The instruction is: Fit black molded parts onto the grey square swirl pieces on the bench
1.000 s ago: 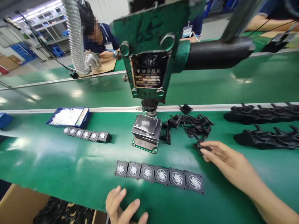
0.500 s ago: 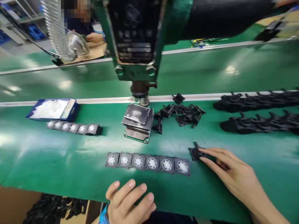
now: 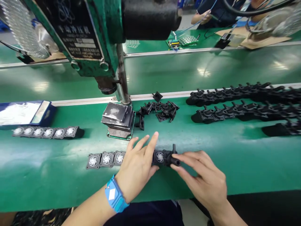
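Observation:
A row of square black pump housings (image 3: pixel 93 161) with white spiral impellers lies on the green bench in front of me. My right hand (image 3: pixel 204 175) pinches a black plastic pump cover (image 3: pixel 173 158) with two tube stubs between thumb and fingers. The cover sits over the right end of the row. Reaching across the middle of the row, my left hand (image 3: pixel 137 166) hides several housings; its fingers are spread, and it seems to rest on or just above them. Loose black covers (image 3: pixel 164 110) lie in a heap behind the hands.
A green hand press (image 3: pixel 94 37) stands above a stacked metal block (image 3: pixel 116 116). Another impeller row (image 3: pixel 48 132) is at left beside a blue box (image 3: pixel 44 111). Long rows of covered pumps (image 3: pixel 230 111) stand at right. A co-worker's hand (image 3: pixel 201 18) is across the bench.
My right hand has brought the pump cover left onto the row's right end. My left hand has moved forward over the row. The view has shifted right.

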`<action>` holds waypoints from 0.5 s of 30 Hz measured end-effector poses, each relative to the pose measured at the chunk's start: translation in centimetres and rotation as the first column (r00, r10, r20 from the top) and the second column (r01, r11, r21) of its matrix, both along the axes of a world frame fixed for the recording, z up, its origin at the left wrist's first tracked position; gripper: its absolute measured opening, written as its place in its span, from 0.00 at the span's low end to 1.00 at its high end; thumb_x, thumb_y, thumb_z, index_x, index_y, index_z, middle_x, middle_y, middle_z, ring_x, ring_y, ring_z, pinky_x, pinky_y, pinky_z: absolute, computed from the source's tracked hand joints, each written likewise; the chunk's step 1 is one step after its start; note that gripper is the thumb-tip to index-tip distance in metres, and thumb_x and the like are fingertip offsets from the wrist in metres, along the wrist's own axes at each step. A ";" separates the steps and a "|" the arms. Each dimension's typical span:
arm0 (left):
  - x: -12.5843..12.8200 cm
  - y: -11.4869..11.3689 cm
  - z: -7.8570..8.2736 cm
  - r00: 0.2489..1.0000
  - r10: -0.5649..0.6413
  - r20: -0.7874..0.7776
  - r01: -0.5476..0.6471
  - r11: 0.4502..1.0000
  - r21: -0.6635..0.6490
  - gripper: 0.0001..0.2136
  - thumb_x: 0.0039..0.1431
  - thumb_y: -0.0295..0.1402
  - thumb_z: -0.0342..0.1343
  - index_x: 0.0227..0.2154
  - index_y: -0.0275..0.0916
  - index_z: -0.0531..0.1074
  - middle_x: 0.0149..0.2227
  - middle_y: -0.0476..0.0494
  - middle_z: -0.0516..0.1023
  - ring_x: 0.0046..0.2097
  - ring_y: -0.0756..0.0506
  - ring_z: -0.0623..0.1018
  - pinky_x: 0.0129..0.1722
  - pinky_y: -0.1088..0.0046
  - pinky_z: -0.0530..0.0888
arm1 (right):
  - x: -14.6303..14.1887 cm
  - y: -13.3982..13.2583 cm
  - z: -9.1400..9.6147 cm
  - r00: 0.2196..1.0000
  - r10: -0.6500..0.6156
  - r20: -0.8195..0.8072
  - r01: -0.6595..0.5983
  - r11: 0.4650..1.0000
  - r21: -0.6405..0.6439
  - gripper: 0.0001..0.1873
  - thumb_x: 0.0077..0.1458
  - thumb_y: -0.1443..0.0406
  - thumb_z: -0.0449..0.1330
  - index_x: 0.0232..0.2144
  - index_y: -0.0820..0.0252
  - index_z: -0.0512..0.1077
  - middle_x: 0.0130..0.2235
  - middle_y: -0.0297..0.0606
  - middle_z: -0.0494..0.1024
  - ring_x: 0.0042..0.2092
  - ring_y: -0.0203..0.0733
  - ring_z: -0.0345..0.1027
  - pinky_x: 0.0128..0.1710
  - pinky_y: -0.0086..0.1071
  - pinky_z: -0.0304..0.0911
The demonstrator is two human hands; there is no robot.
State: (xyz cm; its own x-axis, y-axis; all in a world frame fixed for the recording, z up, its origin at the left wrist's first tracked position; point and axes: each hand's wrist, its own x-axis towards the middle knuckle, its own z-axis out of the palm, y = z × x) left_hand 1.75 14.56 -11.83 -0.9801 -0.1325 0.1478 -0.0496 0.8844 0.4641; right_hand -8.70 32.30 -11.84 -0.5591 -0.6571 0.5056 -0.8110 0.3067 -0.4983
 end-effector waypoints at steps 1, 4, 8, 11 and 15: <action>-0.1 0.0 0.0 1.000 0.004 0.003 -0.004 1.000 0.009 0.51 0.49 0.26 0.68 0.68 0.36 0.37 0.46 0.40 0.80 0.61 0.38 0.70 0.60 0.53 0.58 | 0.2 -0.4 0.0 0.999 0.034 -0.008 -0.034 0.999 -0.005 0.08 0.58 0.65 0.62 0.42 0.56 0.76 0.35 0.36 0.76 0.35 0.34 0.69 0.37 0.30 0.67; -0.1 0.1 0.2 1.000 0.006 0.017 -0.007 1.000 0.024 0.50 0.51 0.25 0.67 0.68 0.38 0.37 0.45 0.42 0.80 0.57 0.39 0.72 0.59 0.54 0.59 | 0.2 -1.5 -0.4 0.994 0.107 -0.018 -0.107 0.994 -0.018 0.06 0.60 0.66 0.61 0.40 0.58 0.76 0.34 0.36 0.77 0.34 0.33 0.69 0.36 0.29 0.66; -0.1 0.1 0.5 0.999 -0.005 0.045 0.004 1.000 0.025 0.49 0.51 0.24 0.67 0.68 0.37 0.39 0.45 0.42 0.80 0.56 0.39 0.72 0.59 0.53 0.59 | -0.4 -2.1 -0.7 0.987 0.159 -0.026 -0.159 0.987 -0.005 0.06 0.60 0.68 0.60 0.40 0.60 0.75 0.36 0.36 0.77 0.36 0.33 0.68 0.37 0.29 0.65; -0.1 -0.1 0.5 0.999 -0.016 0.051 0.014 0.999 0.029 0.44 0.51 0.25 0.67 0.66 0.36 0.47 0.46 0.42 0.80 0.58 0.38 0.72 0.60 0.52 0.58 | -0.4 -2.2 -0.6 0.984 0.178 -0.028 -0.177 0.984 0.032 0.06 0.59 0.68 0.61 0.40 0.61 0.74 0.37 0.35 0.78 0.37 0.33 0.68 0.39 0.29 0.65; -0.3 -0.3 0.6 0.997 -0.046 0.065 0.043 0.998 0.046 0.28 0.52 0.31 0.68 0.55 0.39 0.66 0.46 0.43 0.81 0.61 0.36 0.69 0.61 0.51 0.55 | 0.0 -2.2 -0.5 0.983 0.179 -0.038 -0.176 0.982 0.066 0.05 0.60 0.68 0.60 0.40 0.61 0.74 0.37 0.35 0.78 0.36 0.33 0.67 0.39 0.30 0.64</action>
State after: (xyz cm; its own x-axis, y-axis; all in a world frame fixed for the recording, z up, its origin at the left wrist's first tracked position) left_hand 1.49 14.26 -11.24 -0.9925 -0.0939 0.0777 -0.0427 0.8651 0.4998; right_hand -8.70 30.12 -12.31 -0.4095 -0.7748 0.4817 -0.8755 0.1853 -0.4462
